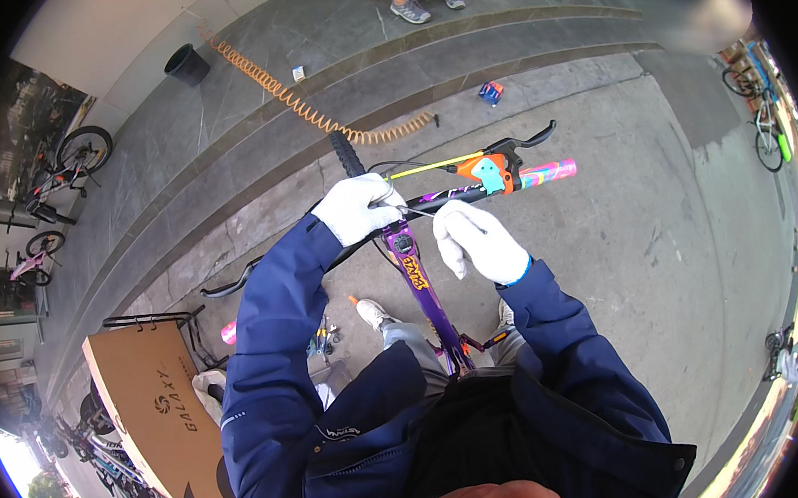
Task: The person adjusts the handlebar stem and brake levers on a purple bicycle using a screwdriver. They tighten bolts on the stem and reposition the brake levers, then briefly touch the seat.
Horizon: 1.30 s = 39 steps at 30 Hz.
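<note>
A purple bicycle frame (pixel 433 311) stands between my legs, its black handlebar (pixel 455 194) running across in front of me. Both hands wear white gloves. My left hand (pixel 357 209) is closed at the stem, fingertips pinched; whatever lies between them is hidden. From there a thin metal rod, like a hex key (pixel 421 212), reaches to my right hand (pixel 480 241), whose curled fingers grip its other end. To the right are an orange shifter with a turquoise part (pixel 505 172), a multicoloured grip (pixel 549 174) and a black brake lever (pixel 537 137). The front tyre (pixel 346 154) points away.
An orange coiled hose (pixel 288 97) stretches over the steps toward the front tyre. A large cardboard box (pixel 145 387) stands at left. Farther off are a black bucket (pixel 186 66), a small blue box (pixel 491 93) and another person's shoes (pixel 411 10). Tools (pixel 324 337) lie by my foot.
</note>
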{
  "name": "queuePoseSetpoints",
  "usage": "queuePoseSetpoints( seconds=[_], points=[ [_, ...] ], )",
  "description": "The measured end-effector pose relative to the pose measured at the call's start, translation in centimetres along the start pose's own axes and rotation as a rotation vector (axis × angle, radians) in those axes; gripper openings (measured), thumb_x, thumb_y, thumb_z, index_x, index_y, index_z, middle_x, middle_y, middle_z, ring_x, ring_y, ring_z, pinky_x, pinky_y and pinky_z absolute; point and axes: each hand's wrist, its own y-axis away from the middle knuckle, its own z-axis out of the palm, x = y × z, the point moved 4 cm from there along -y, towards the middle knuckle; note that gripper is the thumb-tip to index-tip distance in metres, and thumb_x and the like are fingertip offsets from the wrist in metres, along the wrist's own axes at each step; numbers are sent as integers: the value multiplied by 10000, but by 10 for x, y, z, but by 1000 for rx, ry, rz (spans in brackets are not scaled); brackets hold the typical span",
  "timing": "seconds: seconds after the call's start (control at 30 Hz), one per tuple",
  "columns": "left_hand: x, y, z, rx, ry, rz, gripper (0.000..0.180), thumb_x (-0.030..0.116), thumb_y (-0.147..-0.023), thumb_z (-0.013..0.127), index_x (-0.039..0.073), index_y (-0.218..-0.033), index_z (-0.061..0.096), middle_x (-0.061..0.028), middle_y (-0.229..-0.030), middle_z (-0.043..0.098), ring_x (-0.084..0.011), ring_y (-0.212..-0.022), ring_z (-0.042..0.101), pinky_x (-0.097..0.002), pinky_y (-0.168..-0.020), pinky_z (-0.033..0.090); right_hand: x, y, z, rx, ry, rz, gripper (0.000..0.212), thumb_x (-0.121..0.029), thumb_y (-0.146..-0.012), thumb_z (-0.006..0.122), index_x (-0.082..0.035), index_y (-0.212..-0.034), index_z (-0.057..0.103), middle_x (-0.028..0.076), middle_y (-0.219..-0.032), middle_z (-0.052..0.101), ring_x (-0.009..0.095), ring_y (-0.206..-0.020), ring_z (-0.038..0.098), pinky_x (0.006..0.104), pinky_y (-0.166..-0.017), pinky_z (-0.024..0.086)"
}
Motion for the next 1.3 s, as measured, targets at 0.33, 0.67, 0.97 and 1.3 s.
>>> queuePoseSetpoints(
  seconds=[0.33, 0.67, 0.97, 1.3],
  points=[
    [6, 1, 1, -6, -68, 81, 152, 140, -964, 805, 63, -1089, 847, -120, -1017, 722, -290, -982, 739, -391, -899, 593, -10, 12, 41, 143, 590, -268, 99, -147, -1143, 622, -59, -1138, 668, 95, -781, 666, 199, -681, 690, 365, -667, 547],
    [3, -2, 3, -10, -32, 102, 139, 107, -936, 832, 11, -1026, 787, -110, -989, 744, -251, -961, 772, -378, -878, 615, 6, 18, 57, 213, 560, -275, 74, -125, -1097, 683, -69, -1145, 691, 115, -789, 684, 271, -704, 730, 367, -654, 556],
    [-2, -7, 8, -37, 72, -71, 109, 53, -953, 828, -9, -1018, 766, -97, -1013, 756, -211, -990, 790, -348, -886, 627, 25, -23, 134, 319, 1127, -514, 283, -324, -1044, 753, -88, -1040, 596, 105, -675, 635, 311, -588, 691, 455, -537, 513],
    [6, -3, 1, -38, 72, -72, 120, 61, -946, 823, -7, -1045, 814, -88, -984, 750, -184, -951, 743, -332, -886, 594, -2, 11, 63, 243, 675, -359, 95, -179, -1121, 647, -92, -1152, 671, 78, -760, 623, 249, -658, 684, 370, -624, 555]
  ],
)
